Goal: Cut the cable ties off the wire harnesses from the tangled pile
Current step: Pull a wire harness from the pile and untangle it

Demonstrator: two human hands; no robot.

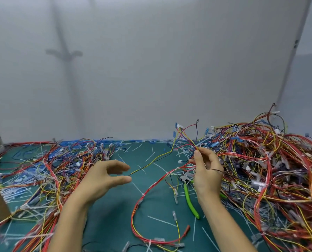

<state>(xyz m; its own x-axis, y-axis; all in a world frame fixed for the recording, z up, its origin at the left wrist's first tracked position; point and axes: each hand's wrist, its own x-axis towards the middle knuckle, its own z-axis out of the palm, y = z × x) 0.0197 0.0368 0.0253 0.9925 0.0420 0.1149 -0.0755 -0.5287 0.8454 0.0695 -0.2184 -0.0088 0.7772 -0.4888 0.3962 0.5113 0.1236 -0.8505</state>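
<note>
On the near green mat (111, 211) a looped red harness (133, 215) lies among cut cable ties (161, 220). Above it the left hand (100, 180) hovers with fingers spread, holding nothing. To its right, the right hand (206, 171) pinches a raised wire harness (186, 137) over green-handled cutters (188, 197). The tangled pile (269, 170) heaps right, a smaller heap (51, 164) lies left, and a grey wall (151, 70) stands behind.

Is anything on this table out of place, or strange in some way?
The green-handled cutters lie on the mat partly under loose wires, below the right hand, which pinches a wire harness. Cut cable ties are strewn across the mat. Nothing looks damaged.
</note>
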